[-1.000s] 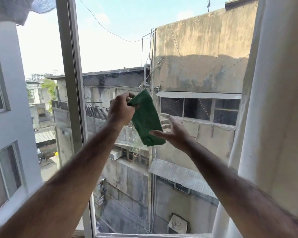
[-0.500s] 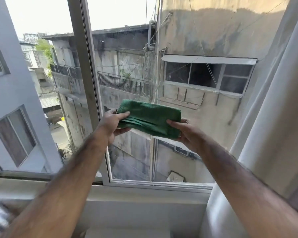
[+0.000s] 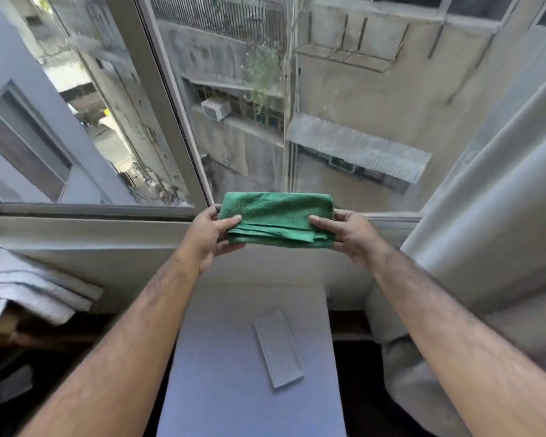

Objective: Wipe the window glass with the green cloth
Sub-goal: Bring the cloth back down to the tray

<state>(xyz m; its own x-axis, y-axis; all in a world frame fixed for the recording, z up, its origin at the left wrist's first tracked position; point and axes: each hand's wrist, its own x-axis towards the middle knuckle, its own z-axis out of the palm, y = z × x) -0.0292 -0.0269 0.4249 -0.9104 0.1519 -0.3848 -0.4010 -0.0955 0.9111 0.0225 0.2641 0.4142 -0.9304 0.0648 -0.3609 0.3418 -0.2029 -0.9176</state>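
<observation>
The green cloth is folded into a flat, wide bundle and held level in front of the window sill. My left hand pinches its left end, thumb on top. My right hand pinches its right end the same way. The window glass fills the upper part of the view behind the cloth, with a grey upright frame bar to its left. The cloth is off the glass, down near the lower frame rail.
A white sill runs below the window. A pale curtain hangs at the right. Below my arms stands a grey-blue tabletop with a flat grey rectangular object on it. Folded white fabric lies at the left.
The cloth has come down from the glass and been folded flat between both hands. My view has tilted downward, bringing the sill and tabletop into sight.
</observation>
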